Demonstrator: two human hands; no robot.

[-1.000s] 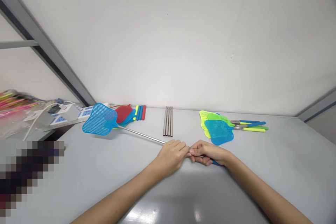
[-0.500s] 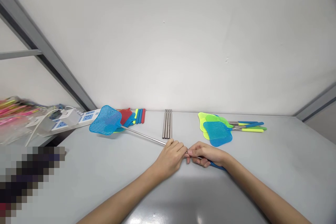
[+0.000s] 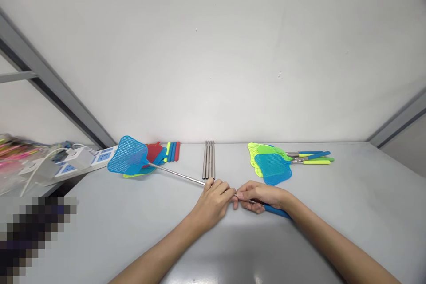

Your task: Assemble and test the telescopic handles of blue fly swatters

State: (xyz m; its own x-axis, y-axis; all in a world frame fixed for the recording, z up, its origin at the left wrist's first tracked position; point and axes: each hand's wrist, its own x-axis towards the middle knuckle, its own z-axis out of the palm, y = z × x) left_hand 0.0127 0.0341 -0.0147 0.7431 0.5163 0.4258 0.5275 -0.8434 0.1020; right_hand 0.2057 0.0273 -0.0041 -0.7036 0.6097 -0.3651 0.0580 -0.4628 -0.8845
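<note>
A blue fly swatter [image 3: 128, 156] with a long metal rod is held across my front, its mesh head out to the left and its blue grip low on the right. My left hand [image 3: 215, 202] is closed around the rod near the middle. Just right of it, my right hand [image 3: 261, 195] pinches the rod close to the blue grip, which runs out under the wrist. Part of the rod is hidden by my fingers. Behind my left hand lie several bare metal rods [image 3: 208, 159], side by side on the grey table [image 3: 133, 226].
Red, blue and yellow swatter heads [image 3: 154, 153] and a row of coloured grips [image 3: 173, 151] lie at the back left. Whole swatters [image 3: 273, 167] are piled at the back right. A power strip [image 3: 104, 156] with plugs and wrapped colourful items [image 3: 15, 151] sit far left.
The view has shifted slightly. Both hands stay on the swatter's rod, close together, and more of the blue grip shows beneath my right wrist.
</note>
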